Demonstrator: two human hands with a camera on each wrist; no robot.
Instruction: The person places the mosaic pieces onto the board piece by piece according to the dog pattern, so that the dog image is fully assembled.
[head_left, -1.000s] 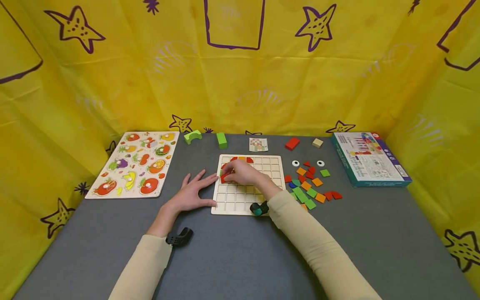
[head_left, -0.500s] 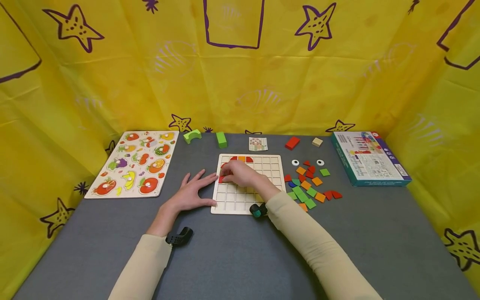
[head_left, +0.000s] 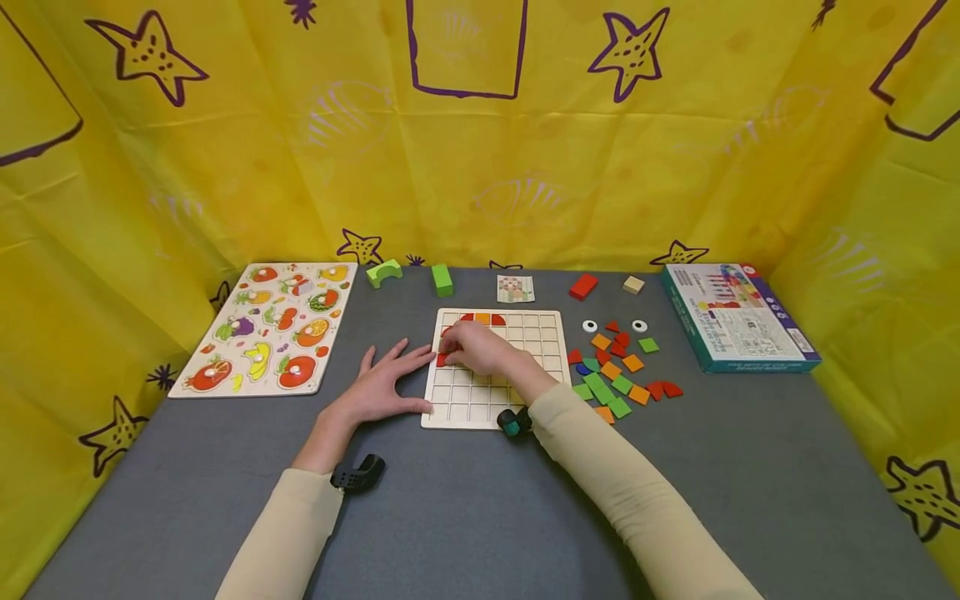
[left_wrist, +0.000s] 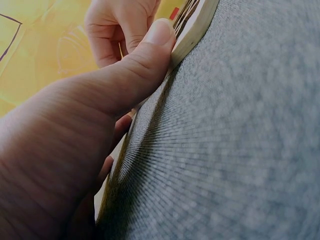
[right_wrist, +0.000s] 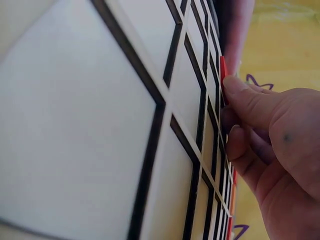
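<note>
Wooden grid board holds red tile under right hand.

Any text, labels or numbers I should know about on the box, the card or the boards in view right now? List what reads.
Nothing can be read.
Teal box: print and pictures on its top face, too small and blurred.
Small card behind the grid board: a coloured pattern, no legible words.
Fruit puzzle board: pictures only.
Yellow backdrop: purple stars and outlines, no lettering.
</note>
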